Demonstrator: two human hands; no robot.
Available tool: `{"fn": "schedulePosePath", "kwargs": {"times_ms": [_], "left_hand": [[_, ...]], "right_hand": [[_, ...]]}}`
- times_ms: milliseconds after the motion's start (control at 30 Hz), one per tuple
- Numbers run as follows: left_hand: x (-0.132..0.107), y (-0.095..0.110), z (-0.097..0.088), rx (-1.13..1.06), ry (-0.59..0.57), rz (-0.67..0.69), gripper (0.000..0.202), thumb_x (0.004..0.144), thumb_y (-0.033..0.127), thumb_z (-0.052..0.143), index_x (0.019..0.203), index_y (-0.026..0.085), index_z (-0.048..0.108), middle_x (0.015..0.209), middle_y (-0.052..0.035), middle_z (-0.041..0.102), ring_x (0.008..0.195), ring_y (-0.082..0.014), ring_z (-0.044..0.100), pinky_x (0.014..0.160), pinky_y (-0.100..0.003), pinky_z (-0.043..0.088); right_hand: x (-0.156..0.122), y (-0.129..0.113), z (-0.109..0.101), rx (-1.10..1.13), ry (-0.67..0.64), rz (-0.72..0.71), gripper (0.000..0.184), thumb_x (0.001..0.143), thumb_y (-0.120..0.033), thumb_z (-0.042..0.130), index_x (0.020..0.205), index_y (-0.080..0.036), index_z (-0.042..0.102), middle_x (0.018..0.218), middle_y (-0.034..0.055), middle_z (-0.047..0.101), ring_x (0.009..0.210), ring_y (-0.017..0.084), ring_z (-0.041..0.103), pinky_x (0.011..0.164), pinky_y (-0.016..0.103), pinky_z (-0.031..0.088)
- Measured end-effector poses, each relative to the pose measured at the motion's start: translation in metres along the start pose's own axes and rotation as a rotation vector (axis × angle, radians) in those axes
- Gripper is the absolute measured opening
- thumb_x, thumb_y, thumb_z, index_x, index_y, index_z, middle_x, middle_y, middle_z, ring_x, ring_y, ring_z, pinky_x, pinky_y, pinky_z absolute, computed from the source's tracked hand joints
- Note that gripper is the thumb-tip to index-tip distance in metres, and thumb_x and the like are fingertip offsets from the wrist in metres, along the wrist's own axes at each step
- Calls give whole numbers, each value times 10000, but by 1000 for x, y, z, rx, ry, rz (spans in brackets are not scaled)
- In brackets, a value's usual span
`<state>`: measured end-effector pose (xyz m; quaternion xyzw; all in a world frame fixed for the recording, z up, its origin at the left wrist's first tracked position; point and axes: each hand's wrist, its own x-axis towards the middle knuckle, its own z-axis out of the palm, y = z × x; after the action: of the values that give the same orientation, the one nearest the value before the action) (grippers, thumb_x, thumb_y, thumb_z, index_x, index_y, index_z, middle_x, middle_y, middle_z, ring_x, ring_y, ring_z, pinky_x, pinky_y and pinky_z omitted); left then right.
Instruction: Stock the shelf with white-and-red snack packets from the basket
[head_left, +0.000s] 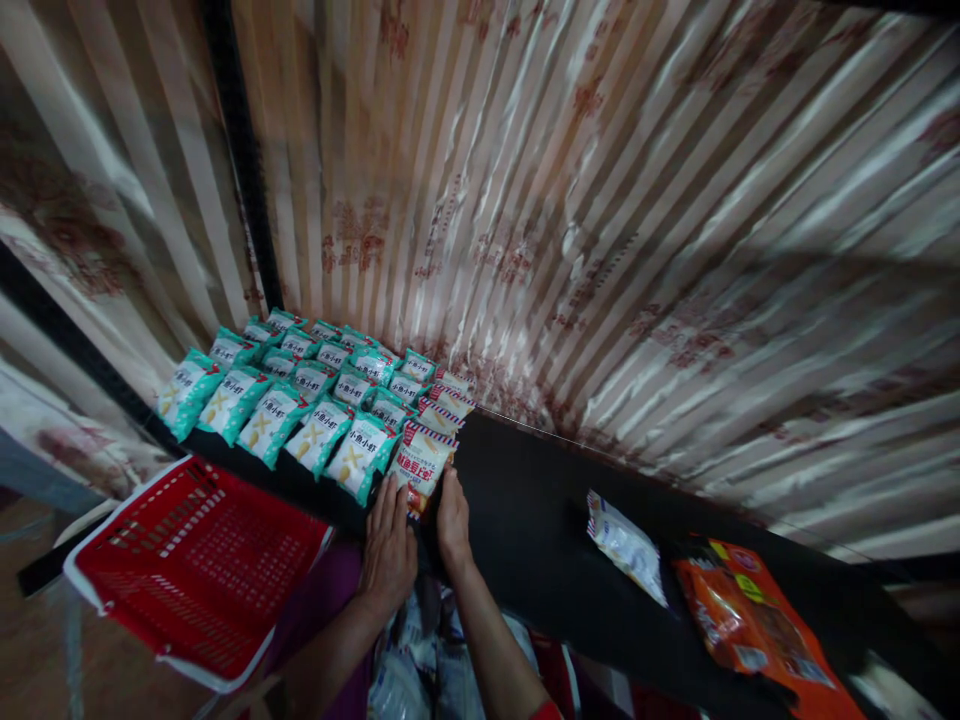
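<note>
A red, white and yellow snack bag (418, 463) stands tilted back at the front right end of several rows of bags. My left hand (390, 535) lies along its lower left edge, fingers together. At its right side, my right hand (453, 515) grips the edge, with the thumb side partly hidden. Behind this bag, more bags with striped tops (442, 412) form a short column. To the left, teal and white snack bags (274, 420) lean in several rows on the black shelf (517, 490).
A red basket (217, 560) is at the lower left. Below my arms are several clear-wrapped packets (420, 665). A white and blue packet (626, 547) and an orange bag (757, 625) lie on the shelf's right. A pleated curtain (465, 200) hangs behind, beside a black post (244, 150).
</note>
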<state>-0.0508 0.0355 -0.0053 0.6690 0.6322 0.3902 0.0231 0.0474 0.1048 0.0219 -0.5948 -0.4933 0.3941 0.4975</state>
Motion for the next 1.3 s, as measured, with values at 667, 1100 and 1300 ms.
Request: {"fn": "schedulePosePath", "kwargs": {"times_ms": [667, 1100, 1300], "left_hand": [[-4, 0, -4, -86, -35, -34, 561, 854, 90, 329, 1411, 98, 262, 1498, -171, 224, 1406, -247, 129, 1077, -480, 289], [-30, 6, -11, -151, -109, 179, 457, 915, 168, 306, 1369, 126, 346, 1443, -157, 350, 1381, -225, 232, 1071, -467, 345], [-60, 9, -13, -205, -160, 328, 489, 904, 192, 342, 1382, 92, 311, 1356, -178, 452, 1335, -234, 330, 1048, -464, 396]], "right_hand": [[-52, -7, -2, -266, -38, -104, 699, 886, -581, 216, 1309, -90, 480, 1346, 150, 496, 1284, 225, 414, 1089, 409, 282], [-92, 4, -16, -328, 3, -200, 608, 896, -524, 271, 1221, -106, 570, 1268, 153, 565, 1213, 227, 483, 1057, 432, 337], [-115, 10, -23, -353, -10, -279, 536, 919, -451, 276, 1202, -115, 582, 1243, 148, 583, 1179, 212, 509, 1037, 434, 370]]}}
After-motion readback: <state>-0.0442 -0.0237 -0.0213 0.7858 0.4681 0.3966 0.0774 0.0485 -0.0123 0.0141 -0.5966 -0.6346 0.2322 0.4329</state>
